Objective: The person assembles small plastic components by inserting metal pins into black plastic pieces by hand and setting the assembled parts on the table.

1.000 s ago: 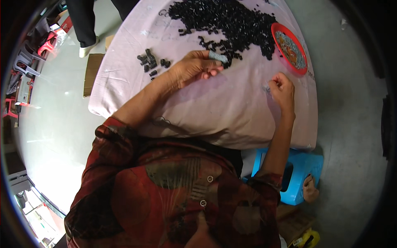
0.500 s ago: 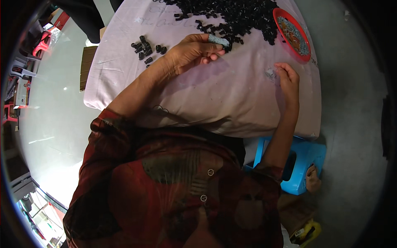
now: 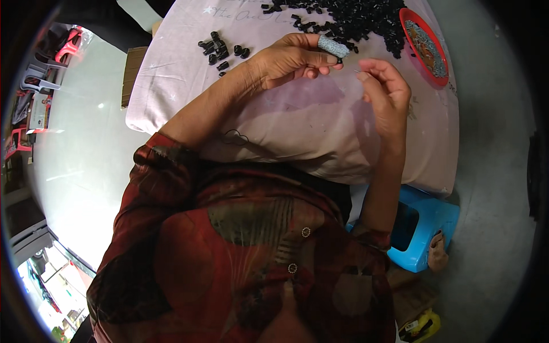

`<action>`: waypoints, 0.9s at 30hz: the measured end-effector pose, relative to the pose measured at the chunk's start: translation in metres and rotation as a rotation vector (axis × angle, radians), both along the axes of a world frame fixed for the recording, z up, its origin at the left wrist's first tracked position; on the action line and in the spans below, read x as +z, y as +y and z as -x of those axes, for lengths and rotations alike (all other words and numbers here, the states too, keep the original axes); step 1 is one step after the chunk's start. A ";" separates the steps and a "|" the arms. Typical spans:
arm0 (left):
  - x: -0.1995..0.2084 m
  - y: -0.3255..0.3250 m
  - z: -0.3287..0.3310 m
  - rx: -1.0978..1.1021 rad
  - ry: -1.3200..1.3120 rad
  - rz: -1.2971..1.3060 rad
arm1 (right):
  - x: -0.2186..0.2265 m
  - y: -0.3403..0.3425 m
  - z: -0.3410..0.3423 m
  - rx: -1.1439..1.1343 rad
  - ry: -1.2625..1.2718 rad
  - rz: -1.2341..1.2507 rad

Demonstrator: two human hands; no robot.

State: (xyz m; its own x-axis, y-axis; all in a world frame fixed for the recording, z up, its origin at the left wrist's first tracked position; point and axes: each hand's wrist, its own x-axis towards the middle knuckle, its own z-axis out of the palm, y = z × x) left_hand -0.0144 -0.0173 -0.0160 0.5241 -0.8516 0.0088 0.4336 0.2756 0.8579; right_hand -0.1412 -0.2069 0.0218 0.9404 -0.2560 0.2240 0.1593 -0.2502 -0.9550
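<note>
My left hand [image 3: 297,62] is closed over the pink cloth, pinching a small black plastic piece [image 3: 339,60] that mostly hides under the thumb. A speckled grey-blue wrap [image 3: 333,46] covers its index finger. Just to the right, my right hand [image 3: 390,94] holds a thin, shiny metal pin [image 3: 357,71] between thumb and fingertips. The pin's tip points toward the black piece, with a small gap between them. Beyond both hands spreads a big heap of similar black plastic pieces [image 3: 372,23].
A red bowl [image 3: 440,82] of small metal pieces stands at the table's right edge. Several black pieces [image 3: 215,48] lie apart near my left forearm. Below the right edge of the pink tablecloth [image 3: 274,123] is a blue plastic stool [image 3: 420,260]. Some cardboard [image 3: 132,74] leans at the left.
My right hand has come up and left from the loose metal pieces on the cloth, and a pin now shows in its fingertips. My left hand keeps its grip; the whole view has shifted slightly.
</note>
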 end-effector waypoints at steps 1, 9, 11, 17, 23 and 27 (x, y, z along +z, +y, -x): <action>0.000 0.001 0.001 -0.011 -0.001 0.016 | 0.001 0.010 -0.002 0.048 -0.061 -0.040; 0.006 0.003 0.002 0.009 -0.063 0.024 | 0.003 0.026 -0.010 0.022 -0.109 -0.028; 0.006 0.002 0.002 0.012 -0.078 0.013 | 0.002 0.025 -0.011 0.025 -0.155 -0.037; 0.005 0.004 0.001 0.041 -0.172 -0.050 | -0.004 0.024 -0.013 0.012 -0.152 0.038; 0.006 0.003 0.000 0.130 -0.372 -0.106 | 0.002 0.023 -0.008 0.032 -0.096 0.078; 0.004 0.004 -0.002 0.110 -0.400 -0.073 | 0.001 0.023 -0.009 0.028 -0.089 0.096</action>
State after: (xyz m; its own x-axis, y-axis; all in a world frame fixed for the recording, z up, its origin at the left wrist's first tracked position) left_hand -0.0119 -0.0129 -0.0122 0.5796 -0.7965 0.1723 0.0332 0.2344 0.9716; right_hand -0.1320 -0.1840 0.0224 0.9220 -0.2039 0.3292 0.2507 -0.3337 -0.9087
